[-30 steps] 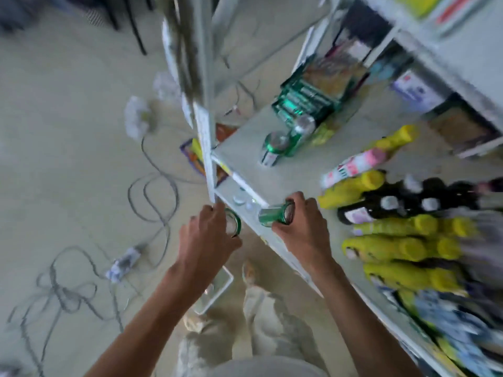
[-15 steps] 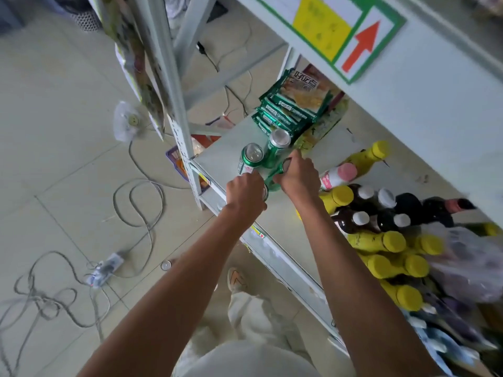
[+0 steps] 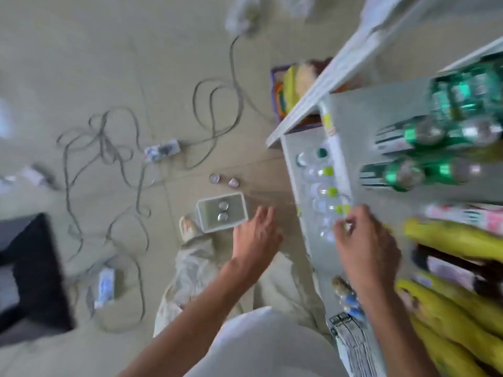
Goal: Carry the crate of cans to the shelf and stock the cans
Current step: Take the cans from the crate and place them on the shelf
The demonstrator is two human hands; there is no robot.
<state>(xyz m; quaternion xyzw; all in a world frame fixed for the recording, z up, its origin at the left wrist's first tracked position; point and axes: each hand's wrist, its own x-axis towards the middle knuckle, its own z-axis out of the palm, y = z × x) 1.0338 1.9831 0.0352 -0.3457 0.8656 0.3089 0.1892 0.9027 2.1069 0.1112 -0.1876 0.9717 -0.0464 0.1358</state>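
On the floor just beside the shelf's (image 3: 386, 110) front edge sits the clear crate (image 3: 222, 211), two cans (image 3: 223, 210) inside. Both hands are empty: left hand (image 3: 255, 240) spread over open floor, right hand (image 3: 366, 248) loosely curled at the edge. Four green cans (image 3: 424, 153) stand on the shelf.

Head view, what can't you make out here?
- Cans on the shelf: labels unreadable, motion blur.
- Crate: its two cans too small to tell their colour.
- Right hand: blurred, whether it holds anything is unclear.
- Yellow bottles: cut off by right edge.
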